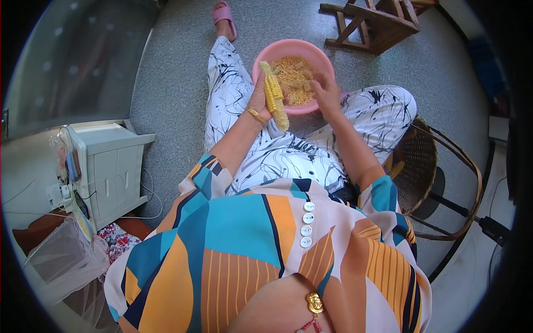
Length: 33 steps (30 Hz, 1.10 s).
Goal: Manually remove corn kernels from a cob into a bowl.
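Observation:
My left hand (259,96) holds a partly shelled corn cob (275,96) over the near left side of a pink plastic basin (297,110). Yellow kernels still cover much of the cob's middle, while its two ends look bare. Loose corn kernels (291,66) and several pale cob pieces lie inside the basin. My right hand (327,93) is at the basin's right rim, fingers bent inward over the kernels; its fingertips are blurred, so whether it holds anything is unclear. A gap separates it from the cob.
A wicker basket (416,166) with corn cobs (395,168) inside stands right of my bent leg. A wooden stool (370,29) lies beyond the basin at the upper right. At the left are a white plastic cabinet (114,166) and a cable (156,195) on the floor.

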Available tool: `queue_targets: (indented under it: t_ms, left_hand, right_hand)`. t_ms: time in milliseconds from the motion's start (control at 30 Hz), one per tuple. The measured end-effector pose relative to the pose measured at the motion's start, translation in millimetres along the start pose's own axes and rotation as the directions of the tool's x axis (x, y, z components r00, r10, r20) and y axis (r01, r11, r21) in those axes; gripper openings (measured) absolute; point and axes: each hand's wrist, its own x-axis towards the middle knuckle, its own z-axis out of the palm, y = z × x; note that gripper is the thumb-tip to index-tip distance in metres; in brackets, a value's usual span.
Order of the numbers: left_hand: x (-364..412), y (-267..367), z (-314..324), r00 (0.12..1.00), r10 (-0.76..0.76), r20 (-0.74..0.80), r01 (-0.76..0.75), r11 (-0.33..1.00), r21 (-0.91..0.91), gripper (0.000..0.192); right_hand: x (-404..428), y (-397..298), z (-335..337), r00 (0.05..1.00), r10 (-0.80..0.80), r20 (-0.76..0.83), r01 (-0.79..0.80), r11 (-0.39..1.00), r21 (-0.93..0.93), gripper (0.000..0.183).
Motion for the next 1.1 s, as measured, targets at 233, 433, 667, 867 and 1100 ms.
queue_targets:
  t_ms: [233, 433, 667, 867, 1100]
  left_hand:
    - [8.5, -2.7, -3.6, 0.985, 0.158, -0.075, -0.158, 0.987, 0.017, 0.059]
    - [8.3, -9.8, -5.3, 0.982, 0.186, -0.046, -0.181, 0.979, 0.090, 0.060]
    - [12.9, -13.9, -11.4, 0.968, 0.248, -0.030, -0.247, 0.968, 0.038, 0.053]
    - [13.1, -13.5, -11.3, 0.961, 0.271, -0.059, -0.268, 0.962, 0.052, 0.045]
    - [9.9, -12.8, -7.8, 0.970, 0.232, -0.068, -0.235, 0.972, -0.031, 0.040]
  right_hand:
    - [-22.3, -13.1, 13.9, 0.722, 0.514, 0.464, -0.601, 0.798, 0.052, 0.037]
    - [-40.3, -57.0, 22.9, 0.535, 0.490, 0.688, -0.692, 0.721, 0.025, 0.045]
    - [-40.2, -39.0, 20.4, 0.642, 0.324, 0.695, -0.529, 0.843, 0.096, 0.043]
    - [-41.0, -36.1, 21.3, 0.673, 0.262, 0.692, -0.369, 0.929, 0.008, 0.041]
    - [-44.2, -36.5, 22.3, 0.738, 0.156, 0.657, -0.238, 0.971, 0.036, 0.038]
